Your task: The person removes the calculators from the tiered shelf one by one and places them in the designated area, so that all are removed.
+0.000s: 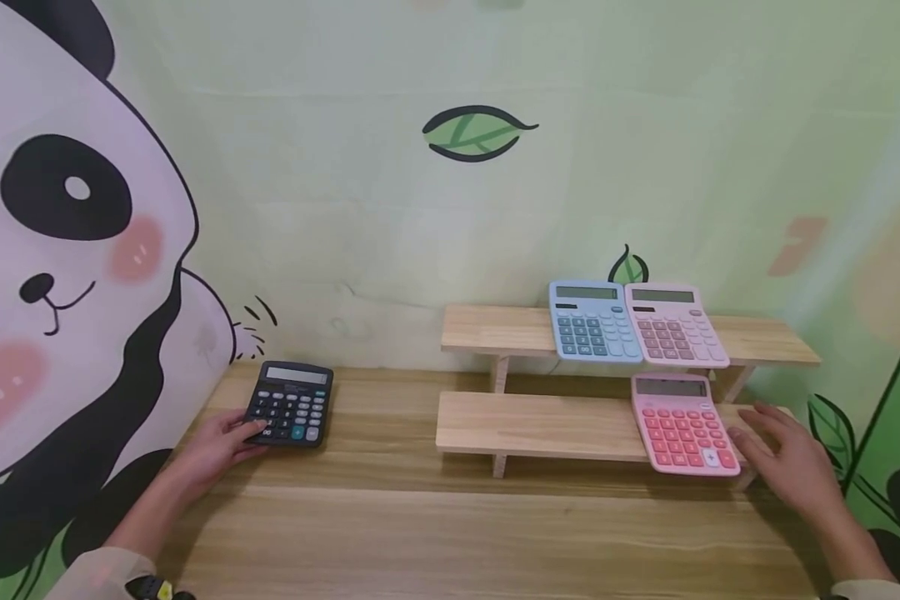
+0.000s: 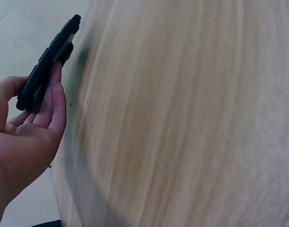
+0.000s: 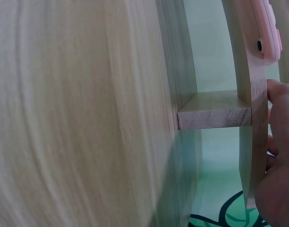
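A black calculator [image 1: 291,404] is gripped at its lower left corner by my left hand [image 1: 213,454], thumb on the keys. In the left wrist view, the fingers of the left hand [image 2: 38,111] lie beneath the calculator [image 2: 47,64], which is tilted over the tabletop. On the right, my right hand [image 1: 791,458] is at the right end of the lower wooden shelf [image 1: 532,425], fingers loosely bent and holding nothing. Just left of it, a hot-pink calculator [image 1: 686,425] leans on that shelf; whether the thumb touches it I cannot tell.
On the upper shelf [image 1: 495,329] a blue calculator [image 1: 595,323] and a pale pink calculator [image 1: 675,325] lean side by side. The two-step wooden stand is on the right of the wooden table [image 1: 420,542]. Behind is a green backdrop [image 1: 330,167] with a printed panda [image 1: 82,275].
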Available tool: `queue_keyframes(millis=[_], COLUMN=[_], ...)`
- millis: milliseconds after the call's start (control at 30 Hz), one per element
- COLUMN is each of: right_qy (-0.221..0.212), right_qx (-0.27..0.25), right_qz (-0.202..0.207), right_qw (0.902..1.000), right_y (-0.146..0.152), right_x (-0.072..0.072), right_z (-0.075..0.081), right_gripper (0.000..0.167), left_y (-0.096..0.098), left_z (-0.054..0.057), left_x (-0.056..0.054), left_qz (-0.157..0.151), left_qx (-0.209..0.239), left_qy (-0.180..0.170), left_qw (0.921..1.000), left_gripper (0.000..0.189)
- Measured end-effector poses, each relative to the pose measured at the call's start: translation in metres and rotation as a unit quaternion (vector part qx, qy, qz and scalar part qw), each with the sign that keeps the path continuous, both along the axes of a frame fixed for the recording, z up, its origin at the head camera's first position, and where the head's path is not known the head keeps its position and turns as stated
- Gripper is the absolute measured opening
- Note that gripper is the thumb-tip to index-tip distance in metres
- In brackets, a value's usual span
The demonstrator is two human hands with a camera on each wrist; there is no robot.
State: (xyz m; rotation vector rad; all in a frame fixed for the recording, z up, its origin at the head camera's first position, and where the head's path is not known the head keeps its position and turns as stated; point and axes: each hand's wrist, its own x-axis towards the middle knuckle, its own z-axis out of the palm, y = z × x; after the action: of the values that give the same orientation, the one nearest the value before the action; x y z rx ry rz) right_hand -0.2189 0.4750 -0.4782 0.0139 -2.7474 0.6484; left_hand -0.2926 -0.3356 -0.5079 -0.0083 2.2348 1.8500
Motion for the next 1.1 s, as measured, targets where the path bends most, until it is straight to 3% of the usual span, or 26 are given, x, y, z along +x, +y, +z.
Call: queue_keyframes(millis=[367, 667, 900, 1100], right_qy=[0.004, 0.004, 0.000, 0.000], right_qx=[0.000, 0.002, 0.001, 0.000], right_qz=[0.003, -0.001, -0.001, -0.002], right_qw=[1.0000, 1.0000, 1.0000, 1.0000], right_y=[-0.0011, -0.0005, -0.0014, -0.0011], right_x=[-0.0006, 0.0004, 0.0010, 0.0006], right_z=[-0.0002, 0.0005, 0.0014, 0.0007], right_gripper=[0.062, 0.062, 0.063, 0.064], left_y=[-0.0039, -0.0055, -0.0072, -0.0062], left_z=[-0.0014, 0.0002, 0.0026, -0.0007], left_x=[0.0020, -0.0001, 0.0003, 0.0019], left_qz=[0.007, 0.031, 0.101, 0.154], left_qx=[-0.005, -0.066, -0.154, -0.229], left_qy=[-0.002, -0.011, -0.009, 0.004], left_qw=[1.0000, 0.9972, 0.9828, 0.9613], left_gripper=[0.066, 0.064, 0.062, 0.054])
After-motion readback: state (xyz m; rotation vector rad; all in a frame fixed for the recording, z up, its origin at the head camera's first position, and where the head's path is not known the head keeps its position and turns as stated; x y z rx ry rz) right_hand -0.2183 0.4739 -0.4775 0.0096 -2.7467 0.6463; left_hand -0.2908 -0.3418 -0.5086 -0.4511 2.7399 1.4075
